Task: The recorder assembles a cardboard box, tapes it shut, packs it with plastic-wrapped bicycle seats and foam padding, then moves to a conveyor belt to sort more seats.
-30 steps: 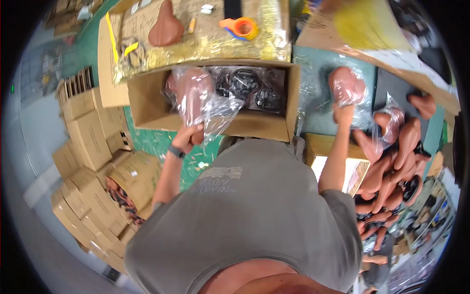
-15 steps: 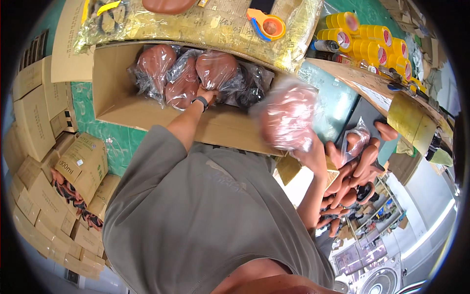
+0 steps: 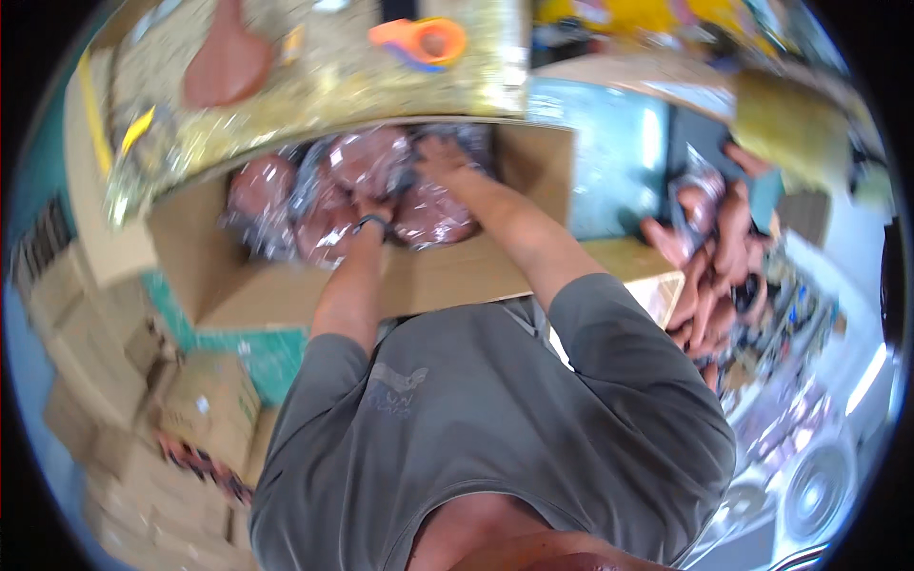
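Note:
An open cardboard box (image 3: 276, 295) lies before me with several brown bicycle saddles in clear plastic bags inside. My left hand (image 3: 373, 207), a dark band at its wrist, is at the lower end of a bagged bicycle saddle (image 3: 369, 160) in the middle of the row and grips it; its fingers are partly hidden. Farther right, my right hand (image 3: 442, 158) is spread over the upper part of another bagged saddle (image 3: 430, 217), fingers apart. At the box's left end sits one more bagged saddle (image 3: 262, 186). The picture is blurred by motion.
Past the box, a tape-covered surface (image 3: 324, 81) bears an unbagged brown saddle (image 3: 228, 65) and an orange tape dispenser (image 3: 433, 40). Brown saddles (image 3: 728, 228) are piled at the right. Stacked cartons (image 3: 95, 333) stand at the left.
My right hand has brought a bagged saddle from the right into the box and now lies spread there. My left hand stays at the middle saddle. The whole view has shifted.

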Tool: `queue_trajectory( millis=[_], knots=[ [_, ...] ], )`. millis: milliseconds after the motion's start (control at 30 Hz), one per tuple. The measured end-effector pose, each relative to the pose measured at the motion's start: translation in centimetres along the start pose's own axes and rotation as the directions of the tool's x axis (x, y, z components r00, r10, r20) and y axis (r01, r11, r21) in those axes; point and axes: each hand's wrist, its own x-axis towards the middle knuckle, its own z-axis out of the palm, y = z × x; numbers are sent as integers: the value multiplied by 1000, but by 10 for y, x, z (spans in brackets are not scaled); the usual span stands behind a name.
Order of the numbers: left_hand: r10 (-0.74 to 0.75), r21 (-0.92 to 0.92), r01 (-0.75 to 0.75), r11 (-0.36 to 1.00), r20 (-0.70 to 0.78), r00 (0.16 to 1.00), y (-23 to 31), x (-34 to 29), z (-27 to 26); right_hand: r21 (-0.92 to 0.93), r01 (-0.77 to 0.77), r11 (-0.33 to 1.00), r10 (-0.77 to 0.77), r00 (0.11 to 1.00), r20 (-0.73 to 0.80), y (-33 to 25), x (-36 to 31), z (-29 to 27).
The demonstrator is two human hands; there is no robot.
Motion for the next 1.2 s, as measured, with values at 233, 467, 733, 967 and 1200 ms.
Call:
queue_trajectory(
  millis=[233,467,733,967,1200],
  knots=[
    [-232,8,261,965,484,844,21,-16,-66,108,490,865,-232,582,-779,40,-240,-163],
    [31,-237,14,971,185,982,71,-37,-65,978,-190,85,969,-213,-125,532,-402,-88],
    [163,-109,-158,981,42,986,179,-217,-148,879,-364,-307,950,-63,306,509,-356,-144],
    [197,292,-271,917,258,946,193,-227,-120,955,40,-295,625,764,161,441,-406,-59],
    [196,421,-306,854,284,938,176,-237,-177,948,227,-222,319,936,-149,85,-445,-125]
  ],
)
